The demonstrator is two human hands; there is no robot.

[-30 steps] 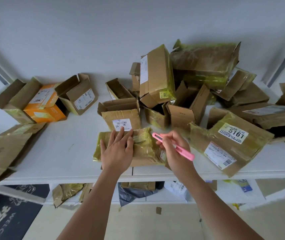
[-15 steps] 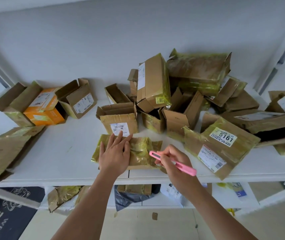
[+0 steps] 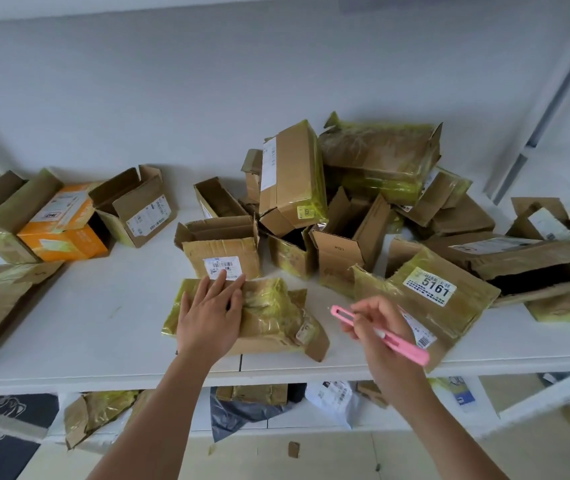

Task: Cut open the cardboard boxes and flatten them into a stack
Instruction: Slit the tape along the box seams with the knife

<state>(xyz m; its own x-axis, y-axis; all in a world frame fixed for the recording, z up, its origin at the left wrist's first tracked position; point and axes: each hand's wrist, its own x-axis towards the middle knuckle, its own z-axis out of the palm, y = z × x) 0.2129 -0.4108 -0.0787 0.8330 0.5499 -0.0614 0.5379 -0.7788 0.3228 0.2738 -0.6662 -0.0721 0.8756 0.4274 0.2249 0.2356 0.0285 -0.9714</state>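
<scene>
Fingers of the left hand [image 3: 209,322] lie flat, pressing the flattened box [image 3: 269,317] at the counter's [image 3: 103,327] front edge; right-hand [image 3: 382,336] fingers pinch the pink cutter [image 3: 380,334], clear of it. Keep pressure down, slice taped seams away from the holding hand.

Single head-worn wide-angle view, looking forward and down, close over white table [image 3: 103,327], wall behind
</scene>
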